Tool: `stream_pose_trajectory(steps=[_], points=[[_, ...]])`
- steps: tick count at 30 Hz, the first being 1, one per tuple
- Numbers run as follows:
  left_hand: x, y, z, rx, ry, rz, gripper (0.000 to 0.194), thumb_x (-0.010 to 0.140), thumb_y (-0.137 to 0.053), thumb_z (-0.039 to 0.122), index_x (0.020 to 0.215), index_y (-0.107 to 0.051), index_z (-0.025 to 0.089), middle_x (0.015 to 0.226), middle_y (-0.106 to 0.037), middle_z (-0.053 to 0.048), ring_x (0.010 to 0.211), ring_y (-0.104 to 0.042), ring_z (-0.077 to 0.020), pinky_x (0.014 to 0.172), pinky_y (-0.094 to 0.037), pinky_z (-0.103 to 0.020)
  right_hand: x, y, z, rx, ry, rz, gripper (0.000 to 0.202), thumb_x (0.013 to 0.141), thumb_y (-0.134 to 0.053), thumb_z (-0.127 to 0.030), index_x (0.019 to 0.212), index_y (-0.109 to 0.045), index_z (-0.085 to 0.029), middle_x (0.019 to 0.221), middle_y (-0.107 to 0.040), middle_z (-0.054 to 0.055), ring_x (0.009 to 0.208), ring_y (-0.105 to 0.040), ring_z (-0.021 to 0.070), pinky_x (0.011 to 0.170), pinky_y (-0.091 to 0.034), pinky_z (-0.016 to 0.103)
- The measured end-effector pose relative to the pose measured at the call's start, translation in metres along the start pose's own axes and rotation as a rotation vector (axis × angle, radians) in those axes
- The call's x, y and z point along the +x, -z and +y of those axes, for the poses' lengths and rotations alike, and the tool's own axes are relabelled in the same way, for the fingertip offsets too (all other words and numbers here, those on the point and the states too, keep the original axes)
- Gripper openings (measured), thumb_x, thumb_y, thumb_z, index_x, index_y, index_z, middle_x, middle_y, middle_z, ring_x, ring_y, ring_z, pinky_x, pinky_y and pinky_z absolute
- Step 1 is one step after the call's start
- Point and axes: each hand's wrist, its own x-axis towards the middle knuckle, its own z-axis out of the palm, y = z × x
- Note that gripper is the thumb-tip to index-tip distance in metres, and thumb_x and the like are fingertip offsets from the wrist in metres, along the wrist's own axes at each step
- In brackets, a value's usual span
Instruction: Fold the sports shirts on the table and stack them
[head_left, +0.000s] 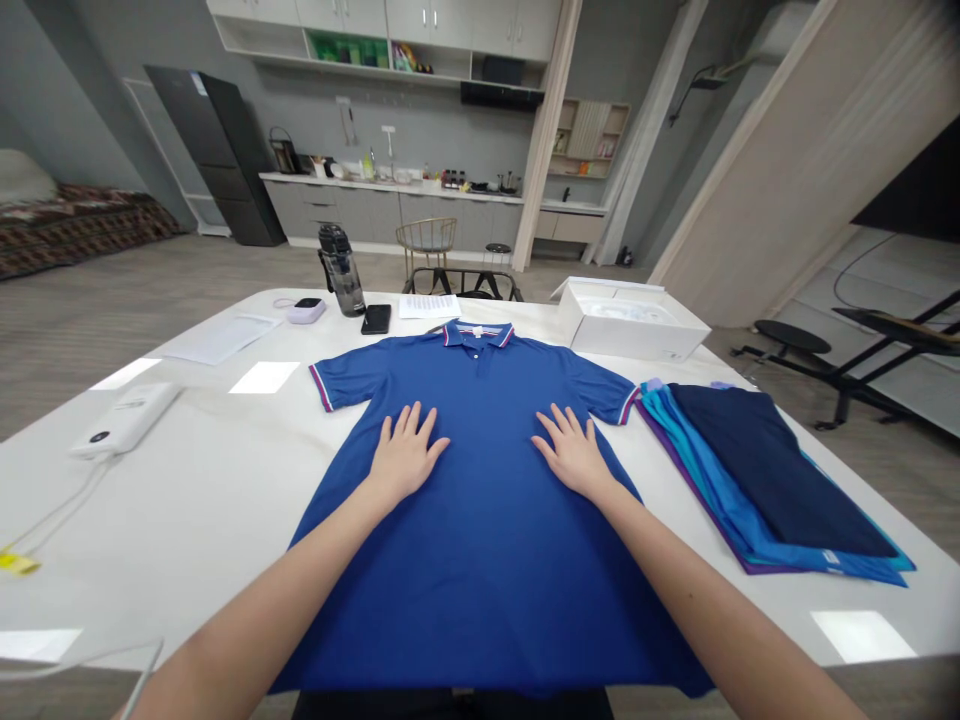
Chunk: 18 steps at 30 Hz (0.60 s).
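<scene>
A blue polo shirt (480,520) lies spread out, front side up, on the white table (217,480), its collar at the far end and both short sleeves stretched sideways. Red and white stripes edge the collar and cuffs. My left hand (407,452) rests flat on the left part of the chest, fingers apart. On the right part of the chest lies my right hand (574,450), palm down with its fingers spread. Neither hand grips the fabric. The shirt's hem reaches the near table edge.
To the right lies a stack of folded clothes (772,470), near a white box (630,318). A bottle (342,272), a phone (376,319), papers (221,338) and a white device (127,420) with a cable are at the back and left.
</scene>
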Motion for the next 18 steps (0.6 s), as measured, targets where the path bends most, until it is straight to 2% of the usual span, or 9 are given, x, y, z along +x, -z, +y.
stream_pose_trajectory(steps=[4,7,10,14,18], points=[[0.063,-0.005,0.030,-0.074,-0.030,-0.032,0.070,0.102,-0.021,0.062,0.159,-0.034,0.025,0.168,-0.022,-0.009,0.155,-0.020,-0.0314,0.123,-0.017,-0.057,0.054,-0.002,-0.013,0.059,0.020,-0.057,0.065,0.103,-0.020,-0.065,0.160,-0.030,-0.035,0.169,-0.019,0.003,0.156,-0.014,0.0314,0.121,-0.013,0.064],[0.094,-0.015,0.037,-0.122,-0.048,-0.047,0.071,0.101,-0.020,0.064,0.160,-0.031,0.026,0.168,-0.021,-0.008,0.156,-0.017,-0.0299,0.124,-0.014,-0.058,0.079,-0.007,-0.010,0.065,-0.048,-0.106,0.066,0.102,-0.016,-0.066,0.161,-0.026,-0.036,0.170,-0.019,0.003,0.156,-0.014,0.0314,0.120,-0.012,0.065],[0.103,-0.025,0.035,-0.151,-0.044,-0.072,0.072,0.100,-0.018,0.067,0.160,-0.031,0.028,0.168,-0.024,-0.007,0.156,-0.018,-0.0296,0.124,-0.011,-0.058,0.083,-0.012,0.001,0.050,-0.107,-0.111,0.070,0.101,-0.017,-0.069,0.161,-0.024,-0.036,0.169,-0.019,0.003,0.155,-0.014,0.0338,0.120,-0.011,0.065],[0.109,-0.032,0.032,-0.160,-0.059,-0.015,0.074,0.099,-0.017,0.068,0.160,-0.029,0.028,0.168,-0.023,-0.007,0.156,-0.018,-0.0288,0.125,-0.010,-0.058,0.086,-0.015,0.008,0.038,-0.127,-0.099,0.074,0.099,-0.019,-0.073,0.162,-0.025,-0.034,0.169,-0.020,0.005,0.155,-0.013,0.0367,0.120,-0.011,0.066],[0.132,-0.033,0.034,-0.167,-0.045,-0.065,0.077,0.098,-0.018,0.070,0.160,-0.031,0.027,0.168,-0.023,-0.008,0.156,-0.018,-0.0301,0.124,-0.010,-0.060,0.117,-0.011,-0.002,0.033,-0.064,-0.083,0.071,0.100,-0.015,-0.070,0.161,-0.025,-0.036,0.170,-0.018,0.002,0.156,-0.010,0.0343,0.118,-0.006,0.071]])
